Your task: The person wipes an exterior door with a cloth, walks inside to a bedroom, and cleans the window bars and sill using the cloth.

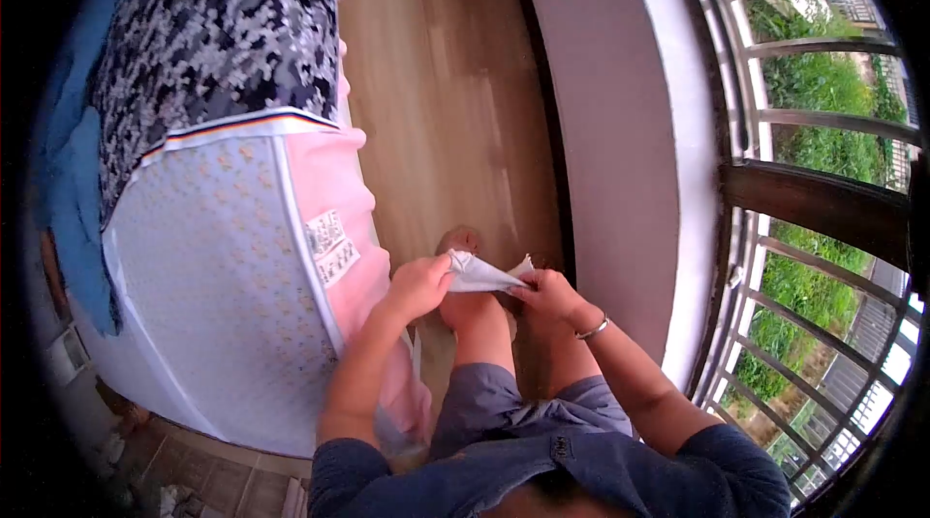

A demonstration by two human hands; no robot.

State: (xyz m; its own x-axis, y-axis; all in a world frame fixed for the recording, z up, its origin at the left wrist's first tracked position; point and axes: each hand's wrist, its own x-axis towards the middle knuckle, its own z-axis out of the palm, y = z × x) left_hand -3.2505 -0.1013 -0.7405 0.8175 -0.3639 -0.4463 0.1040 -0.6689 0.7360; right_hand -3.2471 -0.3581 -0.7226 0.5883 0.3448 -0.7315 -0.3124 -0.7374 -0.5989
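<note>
You stand between a covered bed (213,276) and a barred window (823,169), a small white cloth (480,276) drawn between your two hands above your bare legs; your left hand (421,285) has the cloth's left end pinched, its fingers closed on the fabric near the thumb; your right hand (549,293) grips the other side, thumb and fingers closed on the cloth, with a loose corner standing up just beside them. The cloth narrows into folds toward your right hand (how many layers it has, you cannot tell from this view); a bracelet (593,328) circles your right wrist; your dark top (581,474) and grey shorts (484,402) fill the foreground.

To your left, a black, grey and white patterned cover (223,29) lies over the far part of the bed, its striped edge meeting a pale printed sheet (223,227); pink fabric (334,179) shows along the side nearest you, a white printed patch (332,247) on it; blue fabric (73,198) hangs at the bed's far left side. Wood-toned flooring (436,82) runs ahead, between the bed and a pale ledge (620,111); to your right, green plants (823,150) show through the window's metal bars, above and below a thick dark beam (814,198) in the picture.
</note>
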